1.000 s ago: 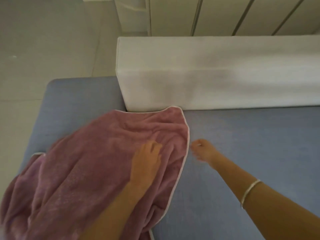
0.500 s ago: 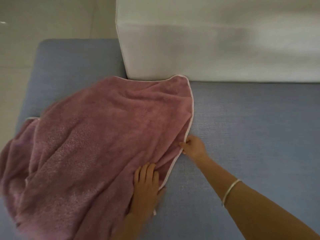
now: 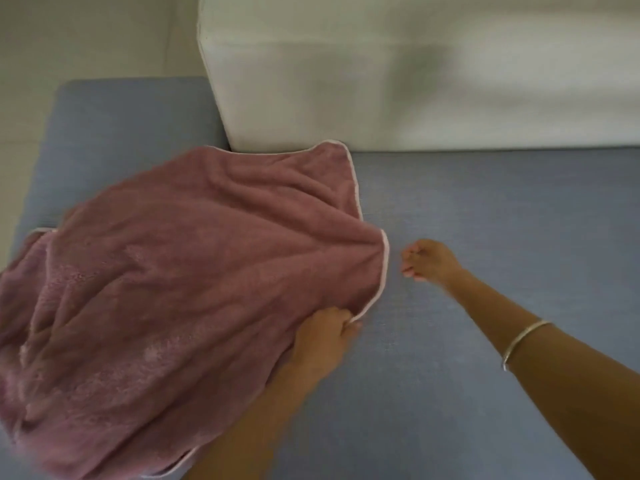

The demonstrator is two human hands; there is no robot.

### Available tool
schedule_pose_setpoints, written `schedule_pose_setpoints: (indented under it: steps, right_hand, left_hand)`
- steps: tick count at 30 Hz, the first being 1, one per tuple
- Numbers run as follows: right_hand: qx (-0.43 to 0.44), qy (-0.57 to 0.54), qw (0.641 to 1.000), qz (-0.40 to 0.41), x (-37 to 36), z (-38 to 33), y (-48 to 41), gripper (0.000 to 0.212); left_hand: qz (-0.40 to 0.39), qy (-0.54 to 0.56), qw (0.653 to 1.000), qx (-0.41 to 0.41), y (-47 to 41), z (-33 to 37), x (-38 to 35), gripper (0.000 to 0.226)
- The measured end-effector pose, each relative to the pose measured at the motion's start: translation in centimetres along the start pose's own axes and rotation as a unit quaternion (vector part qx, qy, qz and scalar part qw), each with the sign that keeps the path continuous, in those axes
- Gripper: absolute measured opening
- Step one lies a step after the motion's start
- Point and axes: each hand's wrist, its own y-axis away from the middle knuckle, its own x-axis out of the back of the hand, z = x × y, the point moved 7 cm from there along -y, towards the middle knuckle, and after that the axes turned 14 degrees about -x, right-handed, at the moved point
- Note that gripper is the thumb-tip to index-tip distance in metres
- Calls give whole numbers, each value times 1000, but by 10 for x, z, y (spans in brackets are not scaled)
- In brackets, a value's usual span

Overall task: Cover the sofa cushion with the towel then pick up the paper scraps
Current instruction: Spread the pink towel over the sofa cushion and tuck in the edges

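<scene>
Dim soft light, slight motion blur, perhaps

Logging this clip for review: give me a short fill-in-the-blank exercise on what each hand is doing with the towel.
1. The left hand has its grip on the piped edge of the fluffy ____ towel.
2. The right hand is ____ the towel, touching nothing.
3. The silver bangle sits on the ____ arm.

Missing words: pink; beside; right

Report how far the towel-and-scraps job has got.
Done: the pink towel is on the blue seat cushion, bunched over its left part, one corner against the white back cushion.
In hand: the left hand pinches the towel's piped edge; the right hand is beside it, fingers curled, touching nothing.
Left: the cushion's right side is bare. No paper scraps are visible.
</scene>
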Motion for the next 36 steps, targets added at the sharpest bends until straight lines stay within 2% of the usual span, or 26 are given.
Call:
schedule_pose_setpoints:
  steps: [2,4,6,10,13,15,16,18,21,25,29,33,34,36]
  right_hand:
    - [-53,3,994,-93,-8,37,17,33]
    - [-86,38,977,-193,-40,78,46,23]
    - [-107,12,955,-275,-82,111,78,15]
    - [-96,-86,930,-343,-169,138,116,42]
    - [-65,-147,930,-330,-220,134,123,44]
    - [-51,-187,929,-315,-241,122,128,16]
    - [-48,-213,928,-302,-247,116,130,16]
    - [-47,-246,934,-254,-249,106,132,34]
    - [-40,-240,955,-166,-235,110,135,36]
    - [-18,-234,966,-109,-204,133,138,36]
    - [12,-250,963,-100,-175,135,145,36]
    - [4,-269,955,-122,-155,141,144,35]
    - [4,-271,954,-128,-147,140,144,30]
    - [-25,-332,925,-181,-136,137,145,11]
  left_hand:
    - [5,6,1000,18,-8,-5,-1,27]
    - [14,3,1000,25,-13,-13,1,17]
    - [-4,-3,1000,17,-19,-15,3,9]
    - [-71,-84,994,-19,-32,-8,11,23]
    - [-110,-144,980,-82,-37,0,16,18]
    - [-132,-160,972,-106,-39,-1,20,15]
    - [-140,-161,971,-112,-41,-4,21,19]
    - [-148,-154,970,-113,-44,-6,25,26]
    - [-152,-169,966,-119,-46,0,28,26]
    - [-116,-188,967,-129,-47,18,36,29]
    - [-72,-199,966,-150,-58,50,42,21]
    - [15,-159,977,-141,-74,84,50,18]
    - [31,-151,979,-132,-78,93,51,16]
    - [41,-153,980,-120,-85,108,49,15]
